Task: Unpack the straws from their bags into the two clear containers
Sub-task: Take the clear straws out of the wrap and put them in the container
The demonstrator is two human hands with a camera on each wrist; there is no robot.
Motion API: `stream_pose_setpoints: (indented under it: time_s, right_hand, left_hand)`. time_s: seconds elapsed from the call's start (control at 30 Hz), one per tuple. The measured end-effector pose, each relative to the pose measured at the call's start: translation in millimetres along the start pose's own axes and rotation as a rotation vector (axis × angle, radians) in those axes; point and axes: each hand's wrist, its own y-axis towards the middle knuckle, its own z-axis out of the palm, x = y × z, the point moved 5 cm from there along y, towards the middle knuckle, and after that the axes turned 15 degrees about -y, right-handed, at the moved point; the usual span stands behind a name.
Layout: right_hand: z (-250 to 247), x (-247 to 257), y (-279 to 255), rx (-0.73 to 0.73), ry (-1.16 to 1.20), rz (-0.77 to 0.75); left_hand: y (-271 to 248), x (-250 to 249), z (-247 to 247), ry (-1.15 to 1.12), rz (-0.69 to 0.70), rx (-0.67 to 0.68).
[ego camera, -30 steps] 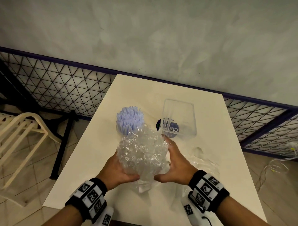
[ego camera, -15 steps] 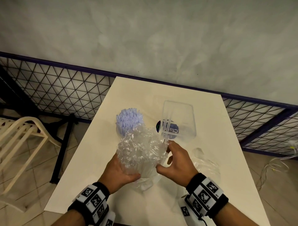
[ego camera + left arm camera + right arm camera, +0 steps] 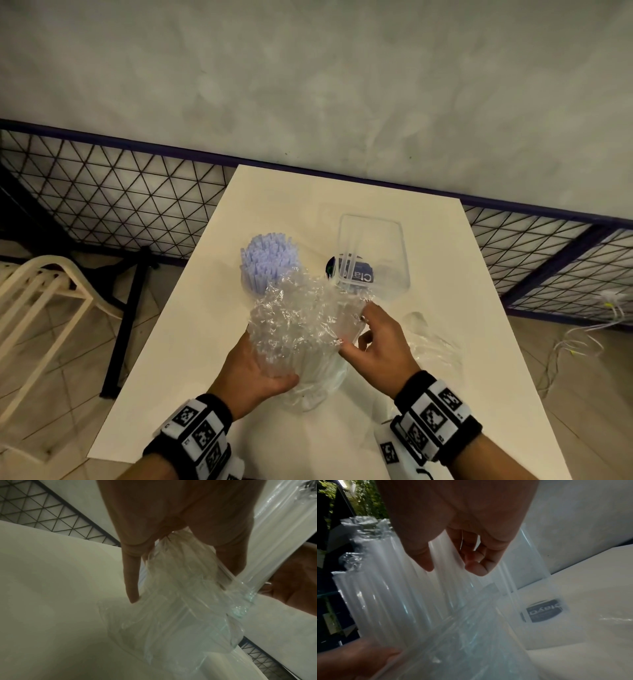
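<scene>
A crumpled clear bag of clear straws (image 3: 301, 329) stands upright on the white table (image 3: 191, 342), its bottom touching the top. My left hand (image 3: 263, 370) grips its lower left side; in the left wrist view the fingers (image 3: 132, 574) lie along the bag (image 3: 171, 601). My right hand (image 3: 370, 335) pinches the film at the bag's upper right side, its fingers (image 3: 476, 568) curled in front of the straws (image 3: 393, 595). Behind the bag, one clear container (image 3: 246, 281) is packed with pale blue straws (image 3: 269, 255). The labelled clear container (image 3: 404, 260) beside it shows thin clear straws leaning inside.
An empty crumpled bag (image 3: 431, 346) lies on the table right of my right hand. A black lattice fence (image 3: 120, 202) and grey wall run behind the table. A white chair (image 3: 41, 301) stands left, and cables (image 3: 582, 339) lie on the floor to the right.
My right hand left the bag's lower right side and moved up to its upper right edge, fingers curling onto the film. My left hand kept its hold.
</scene>
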Motion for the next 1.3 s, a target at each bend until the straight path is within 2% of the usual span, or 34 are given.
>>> stream_pose_setpoints:
  time_s: [0.23,0.4,0.57,0.73,0.83,1.13,1.3]
  right_hand:
    - [-13.6,15.2,4.1,-0.113,0.107,0.040]
    - [-19.4,27.0,10.9,-0.078,0.291,0.047]
    - [-15.6,34.0,21.0,-0.074,0.318,0.063]
    - [-18.3,41.7,28.0,-0.198,0.428,0.123]
    - [-20.3,46.0,33.6,-0.217,0.485,0.161]
    - [-24.8,54.9,41.3,-0.139,0.501,0.122]
    - [-47.7,67.7,50.7,-0.254,0.513,0.041]
  left_hand:
    - [-1.8,-1.3,2.5,0.002,0.015,0.007]
    - [-1.5,-0.7,1.8,-0.005,0.021,0.015]
    - [3.1,2.3,-0.9,0.083,0.056,0.028]
    - [3.4,1.6,1.0,-0.001,0.035,0.020]
    - [3.2,2.7,1.6,-0.013,0.027,0.018]
    - [2.5,4.1,1.8,-0.055,0.026,0.034]
    - [3.8,5.0,0.6,-0.045,0.023,0.028]
